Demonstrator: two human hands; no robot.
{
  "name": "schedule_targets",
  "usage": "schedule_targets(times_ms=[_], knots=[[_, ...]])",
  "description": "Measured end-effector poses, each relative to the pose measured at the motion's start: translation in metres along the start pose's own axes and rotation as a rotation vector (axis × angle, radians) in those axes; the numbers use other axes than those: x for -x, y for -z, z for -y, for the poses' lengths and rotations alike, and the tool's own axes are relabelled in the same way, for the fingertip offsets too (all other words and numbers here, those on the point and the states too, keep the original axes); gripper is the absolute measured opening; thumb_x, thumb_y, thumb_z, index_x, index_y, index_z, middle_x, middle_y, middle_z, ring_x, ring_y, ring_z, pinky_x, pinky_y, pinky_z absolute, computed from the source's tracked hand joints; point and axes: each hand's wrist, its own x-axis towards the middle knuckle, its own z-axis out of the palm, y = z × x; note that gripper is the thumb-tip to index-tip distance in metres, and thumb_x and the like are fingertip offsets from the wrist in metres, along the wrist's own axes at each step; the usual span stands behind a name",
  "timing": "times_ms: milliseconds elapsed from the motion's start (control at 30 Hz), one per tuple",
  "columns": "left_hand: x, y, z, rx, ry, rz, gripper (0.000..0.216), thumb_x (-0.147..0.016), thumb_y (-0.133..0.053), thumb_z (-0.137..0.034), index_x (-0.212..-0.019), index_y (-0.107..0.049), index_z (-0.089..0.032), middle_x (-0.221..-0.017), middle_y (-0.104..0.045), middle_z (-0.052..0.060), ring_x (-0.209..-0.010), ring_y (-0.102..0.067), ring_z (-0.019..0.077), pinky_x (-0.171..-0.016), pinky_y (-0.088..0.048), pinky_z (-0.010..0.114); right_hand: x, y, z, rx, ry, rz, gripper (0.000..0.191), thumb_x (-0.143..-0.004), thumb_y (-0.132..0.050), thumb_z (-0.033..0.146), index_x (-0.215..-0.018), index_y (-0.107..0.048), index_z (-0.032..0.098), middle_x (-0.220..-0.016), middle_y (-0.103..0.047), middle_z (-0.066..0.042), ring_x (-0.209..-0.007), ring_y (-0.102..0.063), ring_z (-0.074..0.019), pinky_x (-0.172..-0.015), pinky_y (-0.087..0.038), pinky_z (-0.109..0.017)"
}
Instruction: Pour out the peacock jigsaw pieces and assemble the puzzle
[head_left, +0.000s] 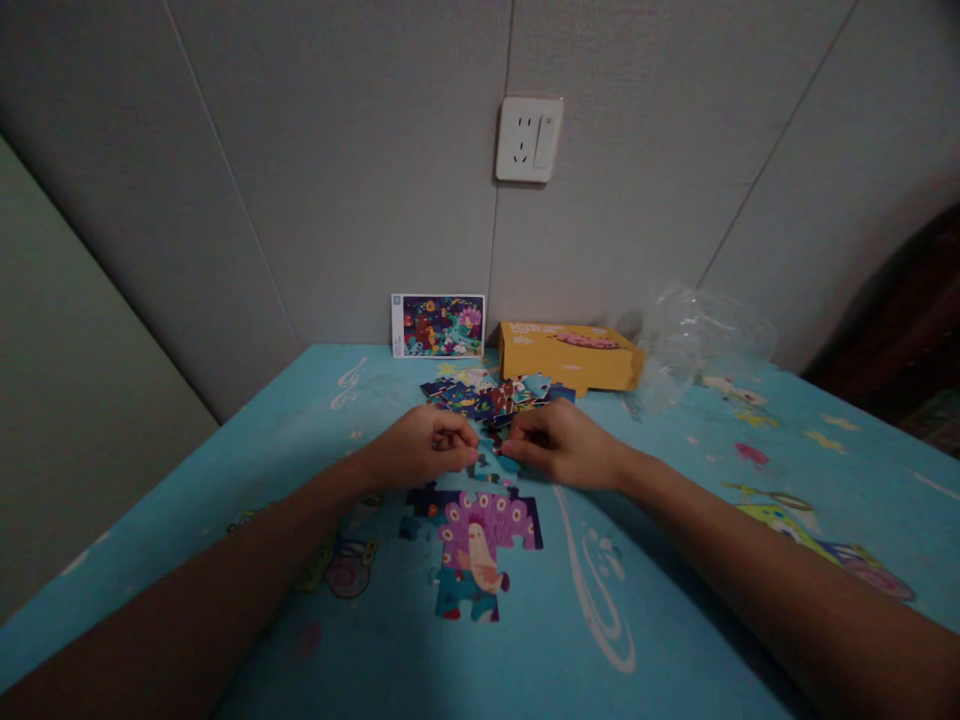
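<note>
My left hand (429, 446) is closed, thumb and forefinger pinched at the edge of a teal puzzle piece (486, 464). Facing it, my right hand (564, 443) pinches a small dark and teal puzzle piece (509, 463), mostly covered by its fingers. Just nearer to me lies a joined section of jigsaw puzzle (491, 520) with a purple peacock tail and a pale bird. Beyond both hands, loose puzzle pieces (495, 398) are heaped together, some overlapping.
A picture card (442, 326) of the puzzle leans against the wall. Beside it is an orange box (574, 357), with a crumpled clear plastic bag (686, 340) to its right. The blue cartoon-print tablecloth (660, 620) covers the table. A socket (529, 140) is on the wall.
</note>
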Motion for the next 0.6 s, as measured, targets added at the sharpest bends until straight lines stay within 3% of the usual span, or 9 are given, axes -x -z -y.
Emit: schedule_targets(times_ms=[100,267,600], knots=[[0.0019,-0.0006,0.0005,-0.088,0.003,0.046,0.016,-0.076,-0.064,-0.029,-0.078,-0.069,-0.014,-0.06,-0.059,-0.001,-0.05,-0.047,0.0085,-0.047,-0.033,0.019,0.0001,0.0055,-0.0075,0.021,-0.028,0.077,0.024,-0.082,-0.056,0.032,-0.063,-0.056,0.018,-0.051,-0.046,0.004,-0.048,-0.036,-0.0085,-0.05,-0.022,-0.026],[0.0068,0.0026,-0.0029,-0.197,-0.031,0.229,0.01,-0.076,-0.067,-0.024,-0.075,-0.07,-0.014,-0.062,-0.063,-0.001,-0.054,-0.052,0.0079,-0.052,-0.036,0.018,-0.0007,0.006,-0.0122,0.063,-0.044,0.178,0.025,-0.082,-0.056,0.033,-0.063,-0.055,0.017,-0.053,-0.043,0.005,-0.05,-0.035,-0.0082,-0.051,-0.02,-0.026],[0.0076,0.0035,0.0007,-0.202,-0.051,0.244,0.011,-0.08,-0.066,-0.025,-0.079,-0.071,-0.016,-0.064,-0.063,-0.002,-0.053,-0.054,0.0071,-0.054,-0.039,0.018,-0.0001,0.0073,-0.0117,0.178,-0.033,0.186,0.025,-0.084,-0.055,0.035,-0.067,-0.057,0.017,-0.057,-0.049,0.003,-0.053,-0.037,-0.0089,-0.052,-0.02,-0.026]])
